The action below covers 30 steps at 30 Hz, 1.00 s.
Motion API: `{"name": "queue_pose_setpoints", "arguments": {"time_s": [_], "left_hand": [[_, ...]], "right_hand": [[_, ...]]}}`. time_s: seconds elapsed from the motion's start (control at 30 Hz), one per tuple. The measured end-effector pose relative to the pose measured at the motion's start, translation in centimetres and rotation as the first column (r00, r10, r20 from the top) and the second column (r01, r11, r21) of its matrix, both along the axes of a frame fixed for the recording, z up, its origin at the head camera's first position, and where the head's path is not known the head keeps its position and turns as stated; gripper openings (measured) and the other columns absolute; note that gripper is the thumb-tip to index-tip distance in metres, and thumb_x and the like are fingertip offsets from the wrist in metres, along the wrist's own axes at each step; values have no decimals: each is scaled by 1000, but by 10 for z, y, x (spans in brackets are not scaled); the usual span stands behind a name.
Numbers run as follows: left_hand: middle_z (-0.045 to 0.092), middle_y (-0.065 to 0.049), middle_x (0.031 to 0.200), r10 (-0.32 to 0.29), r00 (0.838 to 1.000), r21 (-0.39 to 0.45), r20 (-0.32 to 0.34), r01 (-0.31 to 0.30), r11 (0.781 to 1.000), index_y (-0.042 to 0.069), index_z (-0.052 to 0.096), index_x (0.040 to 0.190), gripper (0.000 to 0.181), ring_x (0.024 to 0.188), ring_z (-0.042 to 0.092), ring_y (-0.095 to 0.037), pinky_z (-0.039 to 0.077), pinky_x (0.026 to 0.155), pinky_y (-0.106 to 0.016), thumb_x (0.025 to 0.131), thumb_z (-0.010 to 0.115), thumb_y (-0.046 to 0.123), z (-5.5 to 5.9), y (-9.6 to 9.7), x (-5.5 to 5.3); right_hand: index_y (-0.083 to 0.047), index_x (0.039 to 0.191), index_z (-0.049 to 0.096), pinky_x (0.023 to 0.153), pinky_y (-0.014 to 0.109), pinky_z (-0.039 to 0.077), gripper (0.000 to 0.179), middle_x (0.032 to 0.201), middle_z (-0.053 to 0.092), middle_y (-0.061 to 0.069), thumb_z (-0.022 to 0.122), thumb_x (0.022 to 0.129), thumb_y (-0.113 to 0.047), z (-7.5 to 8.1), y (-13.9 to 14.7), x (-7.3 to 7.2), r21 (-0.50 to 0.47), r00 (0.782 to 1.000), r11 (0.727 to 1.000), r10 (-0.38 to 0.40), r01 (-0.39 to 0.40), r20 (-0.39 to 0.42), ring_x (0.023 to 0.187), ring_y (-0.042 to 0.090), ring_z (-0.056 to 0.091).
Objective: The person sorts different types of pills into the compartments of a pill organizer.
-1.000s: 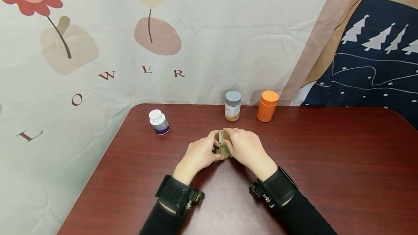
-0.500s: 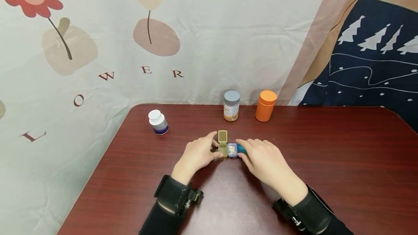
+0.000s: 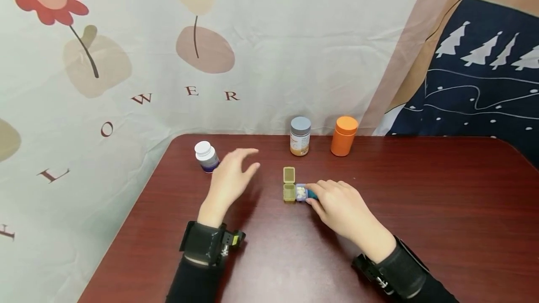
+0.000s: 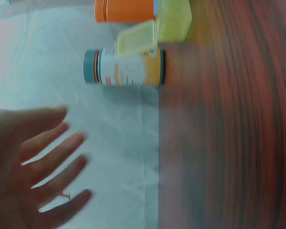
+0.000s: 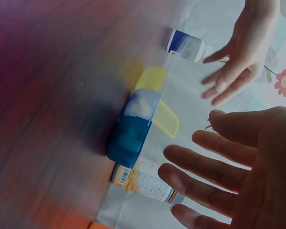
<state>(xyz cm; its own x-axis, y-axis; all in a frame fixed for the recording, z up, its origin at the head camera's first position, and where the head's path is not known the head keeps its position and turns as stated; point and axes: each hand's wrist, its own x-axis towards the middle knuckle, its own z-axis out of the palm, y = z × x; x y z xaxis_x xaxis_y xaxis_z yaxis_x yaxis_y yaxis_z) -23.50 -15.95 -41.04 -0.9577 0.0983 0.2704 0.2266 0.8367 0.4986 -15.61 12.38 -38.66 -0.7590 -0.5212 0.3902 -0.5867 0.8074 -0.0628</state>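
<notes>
A small pill organizer (image 3: 289, 193) lies mid-table, its yellow lid (image 3: 289, 175) standing open. Beside the yellow compartment is a blue one with white pills (image 5: 143, 104), then a teal one (image 5: 129, 138). My right hand (image 3: 343, 207) is at the teal end, partly covering it in the head view. In the right wrist view its fingers are spread loosely, apart from the organizer. My left hand (image 3: 227, 179) is in the air left of the organizer, thumb and fingers apart, holding nothing. Nearest to it is a white bottle (image 3: 205, 153), partly hidden by the hand in the head view.
A grey-capped bottle (image 3: 300, 137) and an orange bottle (image 3: 344, 137) stand near the table's back edge. Behind them hangs a pale flowered cloth (image 3: 273, 60), with a dark blue tree-patterned cloth (image 3: 484, 92) at right. The table (image 3: 442, 200) is dark red-brown.
My left hand has left the yellow compartment and moved left toward the white bottle. My right hand has shifted right off the yellow lid, uncovering the pill-filled blue compartment.
</notes>
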Motion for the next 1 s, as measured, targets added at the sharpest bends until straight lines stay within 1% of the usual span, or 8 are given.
{"name": "queue_pose_setpoints", "arguments": {"time_s": [0.1, 0.17, 0.2, 0.3, 0.4, 0.57, 0.77, 1.0], "left_hand": [[62, -12, 159, 72, 987, 28, -142, -69, 997, 16, 69, 147, 45, 150, 52, -40, 52, 111, -67, 103, 78, 21, 12, -13, 2], [50, -19, 167, 118, 981, 49, -152, -111, 993, 9, 63, 151, 53, 158, 40, -44, 44, 122, -67, 101, 78, 13, 27, -20, 4], [43, -22, 171, 142, 981, 47, -131, -137, 989, 7, 58, 155, 58, 161, 34, -45, 40, 125, -68, 101, 79, 11, 34, -24, 4], [25, -23, 178, 200, 979, 40, -30, -198, 979, 9, 44, 166, 73, 166, 20, -47, 32, 130, -69, 102, 79, 14, 34, -44, -8], [17, -23, 180, 228, 969, 66, 100, -235, 970, 11, 31, 172, 88, 166, 16, -49, 35, 126, -71, 100, 82, 20, 30, -63, -18], [23, -30, 175, 229, 947, 205, 227, -276, 939, 5, 20, 174, 104, 160, 29, -52, 38, 125, -70, 95, 85, 27, 11, -88, -32], [40, -39, 165, 206, 923, 367, 324, -324, 872, -5, 16, 171, 102, 154, 44, -51, 36, 130, -63, 97, 82, 20, 10, -87, -25], [52, -41, 152, 194, 934, 329, 301, -292, 898, -19, 37, 157, 82, 141, 53, -54, 42, 126, -64, 97, 79, 19, 8, -86, -24]], "right_hand": [[-10, 122, 81, 84, 42, 63, 27, 106, 82, 4, 85, 98, -21, -1, 0, 0, 7, 1000, 1000, 1, -1, -2, 95, 22, 77], [-10, 123, 81, 85, 43, 63, 27, 106, 82, 4, 85, 98, -21, -1, 0, 1, 10, 1000, 1000, -4, 4, -2, 96, 23, 77], [-10, 123, 81, 85, 43, 63, 28, 107, 82, 4, 85, 98, -21, -1, 0, 1, 10, 1000, 1000, -7, 7, -1, 96, 23, 77], [-10, 124, 81, 86, 43, 63, 28, 108, 82, 5, 85, 98, -20, -1, 0, 3, 15, 1000, 1000, -9, 9, 7, 98, 24, 78], [-10, 125, 81, 86, 43, 63, 29, 109, 82, 5, 84, 99, -21, -1, 0, 4, 23, 1000, 1000, -5, 5, 17, 99, 24, 78], [-10, 125, 81, 85, 42, 63, 28, 109, 83, 4, 84, 99, -22, -2, -1, 4, 27, 1000, 1000, -3, 2, 16, 98, 22, 77], [-11, 125, 81, 85, 41, 63, 28, 109, 83, 3, 84, 99, -21, 0, -1, 4, 29, 1000, 1000, 6, -6, 1, 96, 22, 77], [-11, 126, 81, 86, 41, 63, 29, 110, 83, 3, 84, 99, -21, 2, -1, 4, 43, 1000, 999, 4, -4, 1, 97, 21, 77]]}}
